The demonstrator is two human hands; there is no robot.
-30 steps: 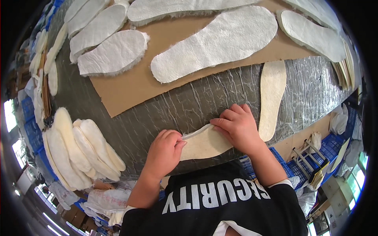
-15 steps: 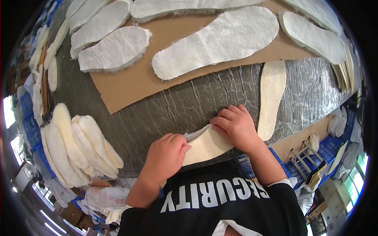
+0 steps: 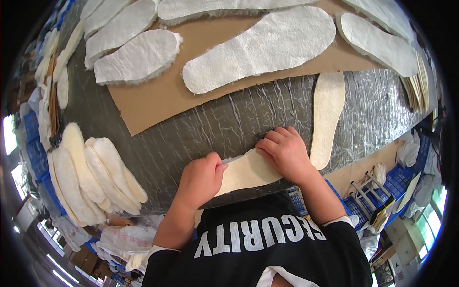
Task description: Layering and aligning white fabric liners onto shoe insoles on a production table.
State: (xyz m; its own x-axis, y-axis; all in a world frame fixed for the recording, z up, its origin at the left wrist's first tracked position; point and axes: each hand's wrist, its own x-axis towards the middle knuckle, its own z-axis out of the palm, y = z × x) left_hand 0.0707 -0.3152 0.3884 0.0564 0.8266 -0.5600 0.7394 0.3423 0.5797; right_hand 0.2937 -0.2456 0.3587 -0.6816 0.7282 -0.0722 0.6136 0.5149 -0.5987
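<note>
At the near edge of the table, a cream insole [image 3: 248, 171] lies lengthwise between my hands. My left hand [image 3: 203, 178] is closed on its left end, thumb and fingers pinching the far edge. My right hand [image 3: 285, 152] grips the right part of that far edge, fingers curled over it. A thin strip of white fleece shows along the edge, under the cream layer. Just right of my right hand, another cream insole [image 3: 329, 119] lies flat, pointing away from me.
A brown cardboard sheet [image 3: 158, 112] across the table carries large white fleece insole pieces [image 3: 267, 48]. Fluffy insoles [image 3: 95, 177] are piled at the left. A stack of thin insoles [image 3: 417, 88] stands at the far right. Blue crates [image 3: 394, 184] sit beyond the right table edge.
The far edge of the cream layer has come down over the white fleece, so less white shows. My left hand has shifted slightly away from me, still pinching; my right hand stays nearly in place.
</note>
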